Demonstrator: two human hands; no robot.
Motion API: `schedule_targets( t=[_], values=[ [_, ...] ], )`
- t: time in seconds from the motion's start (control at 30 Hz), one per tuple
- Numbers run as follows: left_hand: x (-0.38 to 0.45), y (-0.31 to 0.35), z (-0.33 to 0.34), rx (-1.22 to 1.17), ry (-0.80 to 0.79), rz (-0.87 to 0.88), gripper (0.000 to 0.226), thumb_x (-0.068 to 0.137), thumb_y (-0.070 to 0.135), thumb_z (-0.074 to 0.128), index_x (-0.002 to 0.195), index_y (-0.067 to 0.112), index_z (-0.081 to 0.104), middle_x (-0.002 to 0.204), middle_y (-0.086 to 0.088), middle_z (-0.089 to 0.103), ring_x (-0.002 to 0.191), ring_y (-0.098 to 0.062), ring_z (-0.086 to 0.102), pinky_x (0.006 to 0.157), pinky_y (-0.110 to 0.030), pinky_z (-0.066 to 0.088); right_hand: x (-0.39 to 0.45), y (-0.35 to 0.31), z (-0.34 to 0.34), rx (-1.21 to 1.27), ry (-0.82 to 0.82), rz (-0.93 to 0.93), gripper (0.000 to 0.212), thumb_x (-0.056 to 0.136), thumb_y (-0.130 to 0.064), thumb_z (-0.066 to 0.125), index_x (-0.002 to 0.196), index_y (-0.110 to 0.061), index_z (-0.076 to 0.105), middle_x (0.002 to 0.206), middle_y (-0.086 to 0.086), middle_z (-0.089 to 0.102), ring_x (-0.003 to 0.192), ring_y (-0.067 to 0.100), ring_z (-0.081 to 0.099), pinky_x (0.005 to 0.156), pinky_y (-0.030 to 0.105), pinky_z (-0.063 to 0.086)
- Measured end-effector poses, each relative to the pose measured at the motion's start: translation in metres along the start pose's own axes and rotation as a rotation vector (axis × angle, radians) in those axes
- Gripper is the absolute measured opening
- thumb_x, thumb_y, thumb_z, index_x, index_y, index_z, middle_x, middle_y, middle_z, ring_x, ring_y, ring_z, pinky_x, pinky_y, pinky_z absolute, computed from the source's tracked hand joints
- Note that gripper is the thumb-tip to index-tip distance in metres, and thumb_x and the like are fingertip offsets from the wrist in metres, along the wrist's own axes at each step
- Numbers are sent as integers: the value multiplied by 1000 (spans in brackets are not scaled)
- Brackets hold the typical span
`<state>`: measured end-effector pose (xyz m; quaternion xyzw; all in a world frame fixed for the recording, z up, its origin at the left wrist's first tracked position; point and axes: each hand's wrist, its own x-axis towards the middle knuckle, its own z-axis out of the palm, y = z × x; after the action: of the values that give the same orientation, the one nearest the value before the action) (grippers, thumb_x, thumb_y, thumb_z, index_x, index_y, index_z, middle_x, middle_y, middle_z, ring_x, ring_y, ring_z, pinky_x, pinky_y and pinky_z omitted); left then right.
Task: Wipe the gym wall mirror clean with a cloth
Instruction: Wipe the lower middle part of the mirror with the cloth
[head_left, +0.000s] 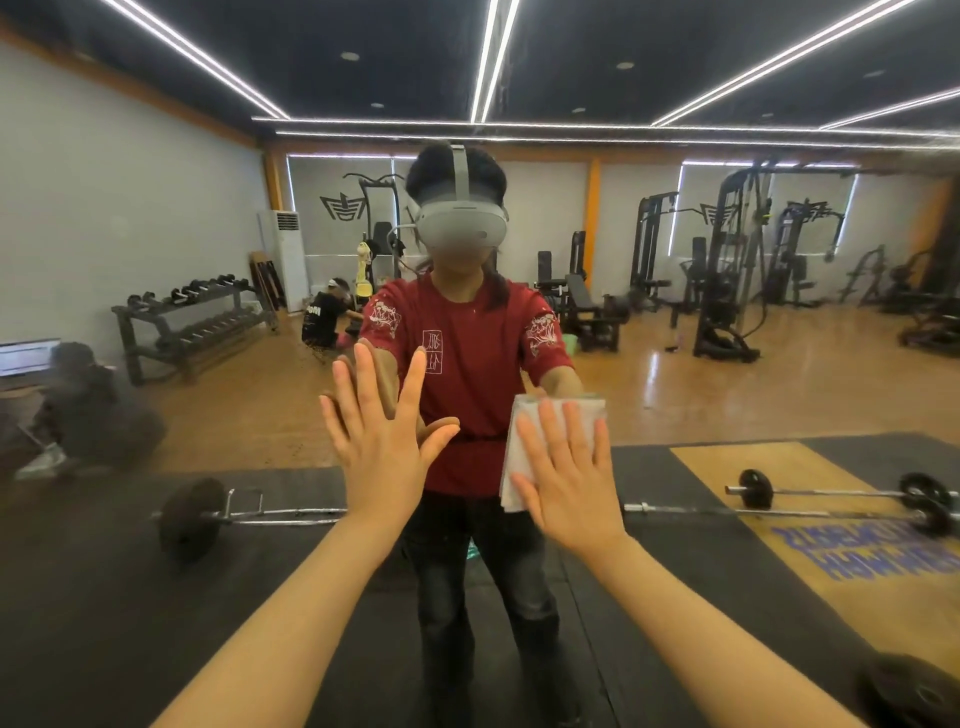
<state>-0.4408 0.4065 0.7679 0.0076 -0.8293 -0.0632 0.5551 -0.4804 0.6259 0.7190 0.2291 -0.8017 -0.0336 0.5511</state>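
The wall mirror (727, 395) fills nearly the whole view and reflects the gym behind me. My left hand (382, 441) lies flat against the glass with its fingers spread and straight. My right hand (569, 478) presses a folded white cloth (524, 431) onto the mirror at about chest height, fingers straight over it. The cloth sticks out above and to the left of that hand. My reflection, in a red shirt and a headset, stands right behind both hands.
The mirror shows barbells (836, 493) lying on black floor mats, a dumbbell rack (192, 322) at the left, weight machines (727, 270) at the right and a crouching person (324, 322) far back. A dark weight plate (914, 691) sits at the lower right corner.
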Motion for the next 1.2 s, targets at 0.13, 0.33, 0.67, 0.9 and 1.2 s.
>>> schedule_targets(
  t=[0.13,0.33,0.67,0.9,1.2],
  values=[
    [1,0,1,14,-1,9,84,88,74,31,157,39,-2,163,-19,1,149,-34,-12,114,-64,6,79,15,-32,71,77,133,71,99,-42,39,158,-13,10,164,16,3,151,39,6,120,59,2],
    [-1,1,1,37,12,13,84,89,74,32,157,39,-2,162,-20,2,149,-36,-7,115,-62,5,79,8,-28,73,75,124,68,101,-44,34,158,-13,13,164,17,5,151,39,4,120,60,1],
    [1,-1,4,63,3,17,83,90,75,31,157,37,-1,161,-24,7,148,-44,3,116,-62,5,-6,12,0,-78,-20,-214,73,98,-42,38,159,-16,7,163,15,6,152,35,1,121,55,-1],
    [0,1,2,81,-26,9,83,91,74,38,158,36,5,161,-26,11,148,-48,8,116,-64,8,43,43,-23,-5,33,89,71,102,-45,34,158,-13,7,162,23,13,148,42,8,119,60,2],
    [0,3,-3,81,-25,9,79,92,74,36,156,34,12,160,-28,14,147,-49,11,116,-62,5,-118,29,29,-129,-121,-163,69,99,-44,37,159,-21,11,161,14,8,152,35,-4,121,55,0]
  ],
)
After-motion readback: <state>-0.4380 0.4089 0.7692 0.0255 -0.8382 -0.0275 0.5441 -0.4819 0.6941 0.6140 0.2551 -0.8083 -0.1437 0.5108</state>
